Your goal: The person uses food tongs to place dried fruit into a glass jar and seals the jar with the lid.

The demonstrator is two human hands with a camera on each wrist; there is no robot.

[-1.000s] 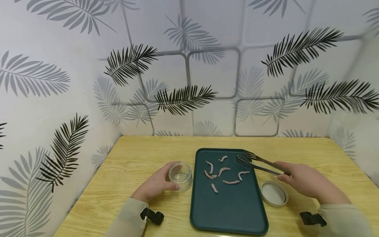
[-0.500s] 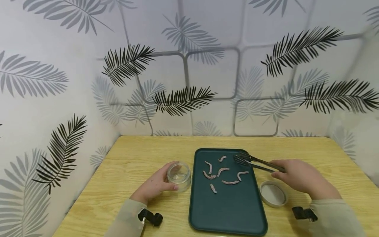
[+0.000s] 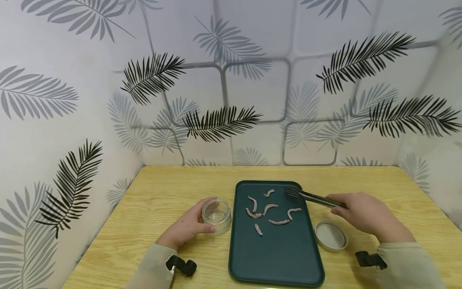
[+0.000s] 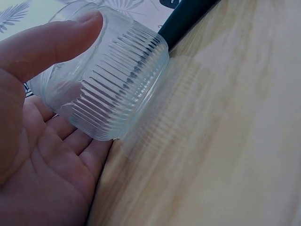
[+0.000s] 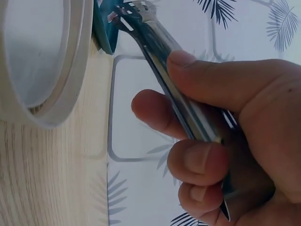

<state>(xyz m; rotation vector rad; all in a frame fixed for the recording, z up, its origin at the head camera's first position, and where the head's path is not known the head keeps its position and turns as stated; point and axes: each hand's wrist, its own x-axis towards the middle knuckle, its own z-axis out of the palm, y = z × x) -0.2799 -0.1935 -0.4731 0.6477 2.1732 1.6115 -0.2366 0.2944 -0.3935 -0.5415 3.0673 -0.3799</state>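
My left hand (image 3: 193, 224) curls round a small glass jar (image 3: 216, 216) that stands on the table just left of the tray. In the left wrist view the ribbed lower wall of the jar (image 4: 122, 84) shows between thumb and fingers, and no contents are visible in it. With my right hand (image 3: 364, 214) I grip metal tongs (image 3: 319, 199), their arms squeezed close together. The slotted tong heads (image 5: 134, 12) reach over the far right corner of the dark green tray (image 3: 276, 257). Several thin, wrinkled, pinkish-grey strips (image 3: 270, 208) lie scattered on its far half.
A round pale lid (image 3: 331, 236) lies on the wooden table (image 3: 173, 180), at the tray's right edge and below my right hand. Behind the table rises a wall (image 3: 258, 92) with a leaf pattern.
The tongs have moved slightly left and their arms, apart earlier, have come together over the tray's far right corner. The left hand stays on the jar.
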